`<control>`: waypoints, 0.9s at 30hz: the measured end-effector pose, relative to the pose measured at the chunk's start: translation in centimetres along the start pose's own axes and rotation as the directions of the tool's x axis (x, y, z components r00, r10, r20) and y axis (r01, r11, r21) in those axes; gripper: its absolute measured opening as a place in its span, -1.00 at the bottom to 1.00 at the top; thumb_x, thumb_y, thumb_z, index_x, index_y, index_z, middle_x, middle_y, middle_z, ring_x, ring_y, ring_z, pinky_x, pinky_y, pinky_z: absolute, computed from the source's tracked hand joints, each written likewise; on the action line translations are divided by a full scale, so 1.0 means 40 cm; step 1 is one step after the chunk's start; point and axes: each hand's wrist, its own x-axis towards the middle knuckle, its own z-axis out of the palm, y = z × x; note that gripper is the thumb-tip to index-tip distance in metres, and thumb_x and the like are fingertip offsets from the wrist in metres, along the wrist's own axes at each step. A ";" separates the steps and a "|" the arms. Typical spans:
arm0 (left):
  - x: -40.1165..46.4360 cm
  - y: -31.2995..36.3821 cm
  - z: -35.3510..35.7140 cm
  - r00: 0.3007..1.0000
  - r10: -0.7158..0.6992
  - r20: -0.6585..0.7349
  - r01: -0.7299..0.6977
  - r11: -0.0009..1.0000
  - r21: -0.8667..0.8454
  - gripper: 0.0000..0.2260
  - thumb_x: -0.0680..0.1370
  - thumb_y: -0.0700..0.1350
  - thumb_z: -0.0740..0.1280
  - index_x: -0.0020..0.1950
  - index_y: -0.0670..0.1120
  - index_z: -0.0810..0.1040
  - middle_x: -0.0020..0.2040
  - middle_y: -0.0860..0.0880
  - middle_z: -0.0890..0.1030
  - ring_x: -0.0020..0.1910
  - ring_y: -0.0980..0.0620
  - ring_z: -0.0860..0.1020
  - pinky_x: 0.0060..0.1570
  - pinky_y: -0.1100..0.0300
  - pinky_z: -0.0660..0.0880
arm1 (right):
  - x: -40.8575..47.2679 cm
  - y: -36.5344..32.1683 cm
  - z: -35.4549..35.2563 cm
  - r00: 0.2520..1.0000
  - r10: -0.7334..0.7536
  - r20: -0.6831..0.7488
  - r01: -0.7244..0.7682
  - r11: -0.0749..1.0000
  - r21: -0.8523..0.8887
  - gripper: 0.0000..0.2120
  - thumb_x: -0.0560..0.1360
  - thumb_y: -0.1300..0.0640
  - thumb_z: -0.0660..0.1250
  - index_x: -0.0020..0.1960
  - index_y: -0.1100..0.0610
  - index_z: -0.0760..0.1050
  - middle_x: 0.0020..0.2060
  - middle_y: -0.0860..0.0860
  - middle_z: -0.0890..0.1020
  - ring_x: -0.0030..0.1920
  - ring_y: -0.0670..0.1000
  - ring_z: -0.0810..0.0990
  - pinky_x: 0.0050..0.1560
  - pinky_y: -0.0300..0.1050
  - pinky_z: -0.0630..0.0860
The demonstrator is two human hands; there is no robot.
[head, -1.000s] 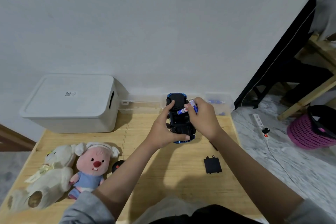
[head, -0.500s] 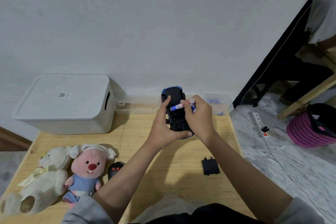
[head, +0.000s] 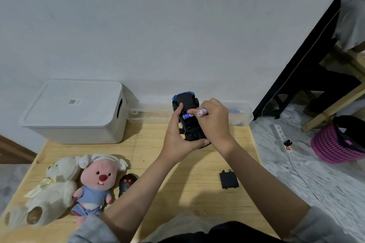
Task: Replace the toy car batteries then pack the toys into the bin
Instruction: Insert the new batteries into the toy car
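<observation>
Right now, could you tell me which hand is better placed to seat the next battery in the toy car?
Right. The right hand already pinches a battery above the toy car, while the left hand steadies it.

Black toy car [head: 187,126] with blue trim, blue-white battery [head: 187,115], white bin [head: 75,112], cream plush [head: 51,187], pink plush [head: 96,181] in blue outfit, magenta basket [head: 331,146].

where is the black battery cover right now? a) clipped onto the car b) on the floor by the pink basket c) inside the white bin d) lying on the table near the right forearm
d: the black battery cover lies flat on the wooden table, beside the right forearm and apart from the toy car, which both hands hold upside down.
</observation>
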 end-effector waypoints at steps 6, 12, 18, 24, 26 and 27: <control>-0.015 -0.015 -0.019 1.000 -0.009 0.001 0.009 1.000 0.030 0.03 0.14 0.05 0.61 0.48 0.24 0.12 0.39 0.12 0.36 0.31 -0.02 0.45 0.21 -0.05 0.50 | 0.012 0.002 -0.020 0.976 0.186 0.110 -0.185 0.983 -0.014 -0.46 0.20 -0.08 0.59 -0.44 0.08 0.21 -0.50 -0.04 0.33 -0.45 -0.04 0.27 -0.42 -0.16 0.23; -0.012 0.002 -0.040 0.996 0.013 0.087 -0.014 1.000 0.005 0.00 0.22 -0.17 0.62 0.49 0.22 0.13 0.36 0.18 0.38 0.20 0.09 0.54 0.13 0.04 0.56 | 0.036 0.010 -0.051 0.901 0.293 0.320 -0.317 0.948 0.026 -0.55 0.33 -0.11 0.50 -0.29 0.25 0.43 -0.51 -0.09 0.38 -0.51 -0.14 0.32 -0.47 -0.33 0.26; -0.012 0.003 -0.045 0.995 0.016 0.101 -0.020 0.999 0.038 0.01 0.22 -0.16 0.63 0.49 0.24 0.12 0.37 0.17 0.36 0.19 0.08 0.54 0.12 0.01 0.56 | 0.022 0.015 -0.066 0.870 0.301 0.390 -0.361 0.928 0.089 -0.62 0.37 0.05 0.51 -0.18 0.38 0.51 -0.49 0.00 0.36 -0.51 -0.11 0.31 -0.44 -0.26 0.29; -0.016 0.007 -0.058 0.992 0.056 0.115 -0.071 0.989 0.130 0.02 0.20 -0.05 0.62 0.49 0.24 0.10 0.40 0.17 0.33 0.33 0.02 0.41 0.21 -0.02 0.50 | 0.017 -0.005 -0.061 0.830 0.402 0.387 -0.506 0.834 0.219 -0.59 0.32 0.19 0.55 -0.12 0.50 0.47 -0.36 0.15 0.45 -0.53 -0.10 0.35 -0.54 -0.31 0.31; -0.016 0.008 -0.063 0.992 0.059 0.115 -0.075 0.987 0.144 0.02 0.20 -0.07 0.62 0.50 0.22 0.09 0.41 0.15 0.32 0.34 0.05 0.40 0.23 0.00 0.49 | 0.007 -0.011 -0.053 0.846 0.404 0.349 -0.496 0.837 0.232 -0.62 0.33 0.20 0.54 -0.15 0.48 0.48 -0.40 0.12 0.45 -0.57 -0.15 0.36 -0.53 -0.33 0.33; -0.016 0.008 -0.067 0.991 0.057 0.118 -0.074 0.986 0.147 0.02 0.20 -0.08 0.62 0.49 0.22 0.09 0.41 0.15 0.32 0.33 0.04 0.40 0.22 0.00 0.49 | 0.002 -0.012 -0.048 0.859 0.395 0.325 -0.476 0.851 0.224 -0.64 0.34 0.19 0.54 -0.16 0.46 0.49 -0.44 0.08 0.45 -0.58 -0.18 0.35 -0.52 -0.34 0.33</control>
